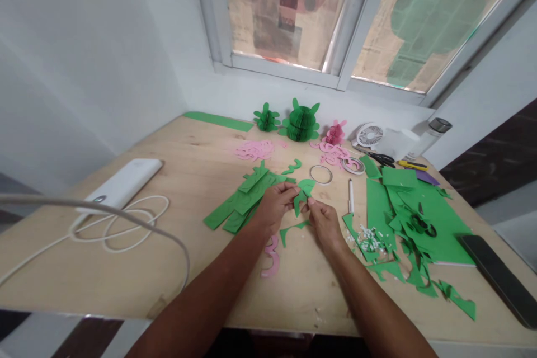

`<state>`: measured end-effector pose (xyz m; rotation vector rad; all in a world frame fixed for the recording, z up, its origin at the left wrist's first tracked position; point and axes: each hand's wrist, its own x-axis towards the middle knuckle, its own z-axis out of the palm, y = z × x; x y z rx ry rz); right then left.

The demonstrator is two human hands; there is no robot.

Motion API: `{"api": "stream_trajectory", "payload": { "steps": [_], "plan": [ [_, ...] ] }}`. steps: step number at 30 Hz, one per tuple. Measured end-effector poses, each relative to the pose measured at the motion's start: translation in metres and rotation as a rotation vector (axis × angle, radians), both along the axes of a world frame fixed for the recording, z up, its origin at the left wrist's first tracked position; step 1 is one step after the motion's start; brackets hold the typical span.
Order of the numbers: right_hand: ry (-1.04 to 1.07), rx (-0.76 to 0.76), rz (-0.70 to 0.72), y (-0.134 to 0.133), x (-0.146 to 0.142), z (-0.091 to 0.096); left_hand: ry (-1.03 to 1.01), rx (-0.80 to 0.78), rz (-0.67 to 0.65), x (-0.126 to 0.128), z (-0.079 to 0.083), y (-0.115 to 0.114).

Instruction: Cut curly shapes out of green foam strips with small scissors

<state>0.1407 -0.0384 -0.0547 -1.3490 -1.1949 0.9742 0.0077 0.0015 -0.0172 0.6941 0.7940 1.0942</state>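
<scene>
1. While checking hands, found green cutout (pixel 305 186) pinched in left hand (pixel 273 205) and right hand (pixel 325 222), above table (pixel 188 170).
2. Noted green strips (pixel 241 201) lying just beside left hand.
3. Recorded white pen (pixel 351 197) near right hand.

White walls (pixel 104 50), newspaper-lined window (pixel 361 22)

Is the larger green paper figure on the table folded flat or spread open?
Spread open: the larger green paper figure shows many pleats fanned into a rounded body.
</scene>
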Motion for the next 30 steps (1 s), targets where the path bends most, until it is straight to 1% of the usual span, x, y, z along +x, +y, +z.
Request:
{"api": "stream_trajectory", "payload": {
  "steps": [11,16,23,30],
  "plan": [
    [0.011,0.002,0.002,0.001,0.002,-0.004,-0.013,0.000,0.019,0.001,-0.001,-0.001],
    [0.021,0.002,-0.024,0.001,0.001,-0.003,-0.036,-0.008,0.031,0.004,0.000,-0.003],
    [0.031,0.011,-0.027,0.001,0.000,-0.001,-0.097,-0.052,0.062,0.010,-0.002,-0.006],
    [0.032,0.009,-0.023,0.000,0.000,-0.001,-0.101,-0.044,0.065,0.010,-0.004,-0.005]
  ]
}}
